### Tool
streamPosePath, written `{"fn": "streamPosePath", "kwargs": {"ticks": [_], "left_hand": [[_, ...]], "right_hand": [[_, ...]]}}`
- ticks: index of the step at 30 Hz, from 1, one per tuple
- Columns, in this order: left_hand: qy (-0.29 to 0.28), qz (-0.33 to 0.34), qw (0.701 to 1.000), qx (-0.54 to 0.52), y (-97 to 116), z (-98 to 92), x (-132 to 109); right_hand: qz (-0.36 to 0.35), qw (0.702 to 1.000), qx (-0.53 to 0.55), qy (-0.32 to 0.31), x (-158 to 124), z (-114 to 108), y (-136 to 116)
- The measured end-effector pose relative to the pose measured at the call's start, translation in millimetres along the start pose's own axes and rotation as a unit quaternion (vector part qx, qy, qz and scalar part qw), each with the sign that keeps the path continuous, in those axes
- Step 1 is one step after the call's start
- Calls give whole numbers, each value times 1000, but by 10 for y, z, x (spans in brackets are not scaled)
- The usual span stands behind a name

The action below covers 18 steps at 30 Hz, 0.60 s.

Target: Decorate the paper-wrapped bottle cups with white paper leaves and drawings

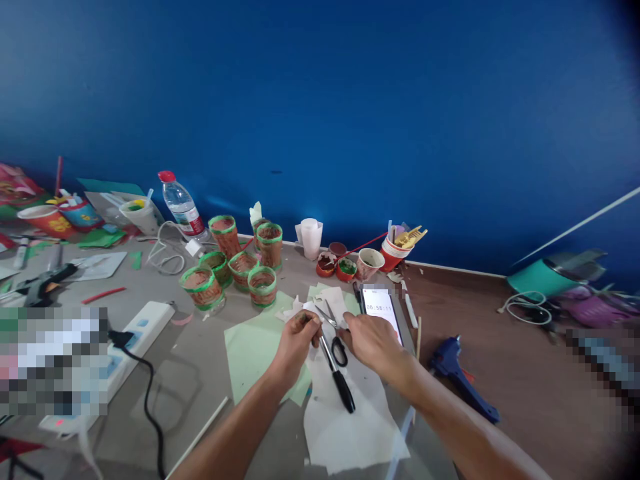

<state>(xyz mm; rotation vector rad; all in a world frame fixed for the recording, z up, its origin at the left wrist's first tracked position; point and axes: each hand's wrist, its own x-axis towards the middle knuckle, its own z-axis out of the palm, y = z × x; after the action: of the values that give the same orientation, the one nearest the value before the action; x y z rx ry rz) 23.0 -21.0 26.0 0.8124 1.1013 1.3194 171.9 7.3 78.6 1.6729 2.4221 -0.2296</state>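
Observation:
My left hand (299,338) is closed, thumb and fingertips pinched together above the paper; what they hold, if anything, is too small to make out. Close by on the right, my right hand (371,339) has its fingers curled down, their tips partly hidden. Between the hands lies a pair of scissors (339,350) with black handles and blades partly apart. A black and silver marker (343,390) rests beside the scissors, one end close to my left fingertips. White paper (350,430) is under both, overlapping light green sheets (255,343).
Several brown cups with green rims (201,288) stand behind left, near a bottle (184,208). Paint cups (347,268) and a phone (383,308) are behind my right hand. A power strip (145,325) lies left; a blue glue gun (463,380) lies right.

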Motion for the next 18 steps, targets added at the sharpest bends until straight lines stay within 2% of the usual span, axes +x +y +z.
{"fn": "streamPosePath", "kwargs": {"ticks": [4,7,9,12,18], "left_hand": [[-4,-6,1000,-18,-18,-4,14],[-7,-16,999,-52,-30,-14,24],[-10,-20,997,-71,-32,-25,29],[-16,-24,995,-91,-33,-42,33],[-37,-47,993,-99,-31,-45,21]], "right_hand": [[-37,990,107,87,-6,35,61],[-130,953,216,170,-13,99,41],[-178,928,258,201,-15,135,0],[-201,915,278,211,-7,177,-59],[-188,908,299,224,11,251,-63]]}}
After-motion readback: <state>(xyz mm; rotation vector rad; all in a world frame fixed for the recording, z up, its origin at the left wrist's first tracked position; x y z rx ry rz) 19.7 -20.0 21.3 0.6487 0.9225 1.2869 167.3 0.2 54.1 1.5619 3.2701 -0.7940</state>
